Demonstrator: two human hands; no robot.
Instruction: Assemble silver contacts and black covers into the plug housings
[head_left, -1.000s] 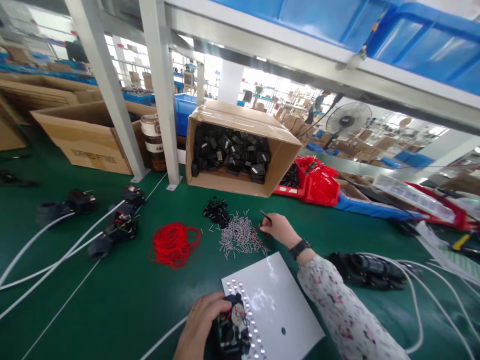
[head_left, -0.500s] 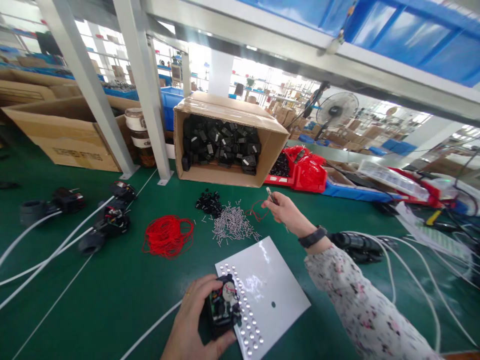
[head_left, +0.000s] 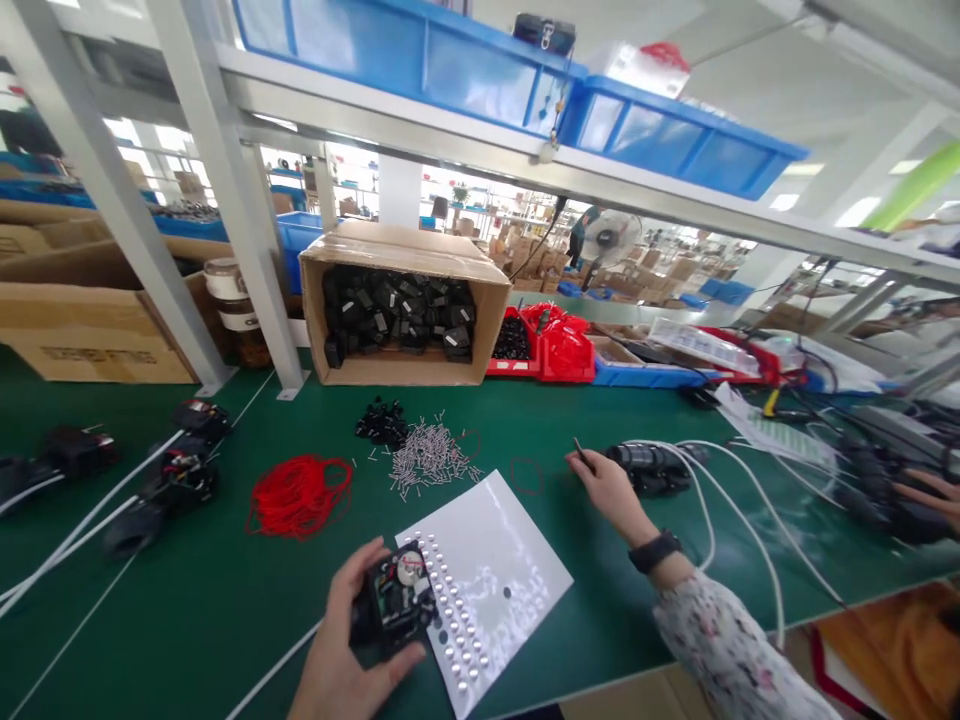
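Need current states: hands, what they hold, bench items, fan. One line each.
Left hand: gripping black device
Black device: uncovered, wiring exposed
Right hand: closed on thin tool
Thin tool: held, tilted
Cardboard box: on its side, open, holding black parts
Screws: loose pile
Red rings: mostly heaped
White sheet: lying flat
Fan: can't tell if running

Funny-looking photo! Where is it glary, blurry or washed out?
Head view: bright glare patches the white sheet; head view: box lettering at left is too blurred to read clearly; head view: the background room looks washed out; head view: fine details inside the black device in the left hand look soft.
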